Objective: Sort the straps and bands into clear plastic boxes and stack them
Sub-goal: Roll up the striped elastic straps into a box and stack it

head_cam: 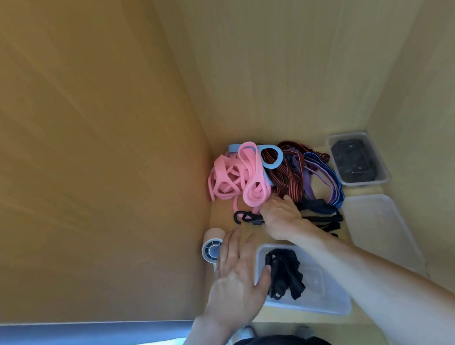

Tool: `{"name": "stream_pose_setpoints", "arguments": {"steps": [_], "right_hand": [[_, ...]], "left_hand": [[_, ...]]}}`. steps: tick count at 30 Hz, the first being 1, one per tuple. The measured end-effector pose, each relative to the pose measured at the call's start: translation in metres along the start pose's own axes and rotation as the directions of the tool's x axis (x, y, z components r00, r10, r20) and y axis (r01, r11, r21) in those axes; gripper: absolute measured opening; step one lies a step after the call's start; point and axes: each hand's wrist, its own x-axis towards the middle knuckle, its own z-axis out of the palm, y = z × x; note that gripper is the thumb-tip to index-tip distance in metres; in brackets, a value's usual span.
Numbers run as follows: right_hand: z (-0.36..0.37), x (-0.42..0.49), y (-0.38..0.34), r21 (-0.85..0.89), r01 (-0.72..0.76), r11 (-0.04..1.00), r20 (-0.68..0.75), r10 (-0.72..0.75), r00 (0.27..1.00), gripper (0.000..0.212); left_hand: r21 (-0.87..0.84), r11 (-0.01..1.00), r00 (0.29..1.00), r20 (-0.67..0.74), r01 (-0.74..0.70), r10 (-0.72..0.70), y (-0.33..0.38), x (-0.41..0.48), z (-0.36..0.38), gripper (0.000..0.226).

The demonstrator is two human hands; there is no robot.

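The right hand (281,217) is hiding its own fingertips, so its grip is impossible to tell. It is covering one end of the black hook (246,217) just left of it. The left hand (237,282) is masking a corner of the near box (333,309) and part of the roll (212,248) beside its fingers. Well beyond the right hand, the far box (364,182) is showing only a blurred dark mass.
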Motion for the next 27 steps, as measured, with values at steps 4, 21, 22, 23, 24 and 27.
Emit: {"name": "stream_pose_setpoints", "arguments": {"steps": [4, 21, 22, 23, 24, 27], "right_hand": [[-0.023, -0.011, 0.009, 0.244, -0.036, 0.969, 0.012, 0.034, 0.999, 0.019], [-0.125, -0.074, 0.059, 0.748, 0.138, 0.65, -0.113, -0.08, 0.99, 0.004], [-0.127, -0.078, 0.061, 0.765, 0.149, 0.627, -0.123, -0.084, 0.989, 0.005], [-0.13, -0.081, 0.064, 0.778, 0.16, 0.607, -0.137, -0.086, 0.987, 0.009], [-0.132, -0.085, 0.066, 0.792, 0.17, 0.587, -0.149, -0.085, 0.985, 0.012], [-0.136, -0.091, 0.072, 0.774, 0.207, 0.599, -0.229, -0.041, 0.973, 0.013]], "left_hand": [[-0.132, 0.991, 0.995, -0.103, -0.02, 0.006, -0.005, 0.011, -0.013, 0.056], [-0.897, 0.441, 0.993, -0.077, -0.028, -0.094, 0.042, 0.113, -0.084, 0.033], [-0.903, 0.429, 0.993, -0.078, -0.034, -0.085, 0.046, 0.117, -0.087, 0.027], [-0.912, 0.409, 0.993, -0.07, -0.026, -0.095, 0.05, 0.12, -0.089, 0.024], [-0.925, 0.38, 0.992, -0.055, -0.009, -0.111, 0.053, 0.122, -0.091, 0.023], [-0.956, 0.293, 0.989, -0.009, 0.036, -0.151, 0.065, 0.127, -0.097, 0.024]]}}
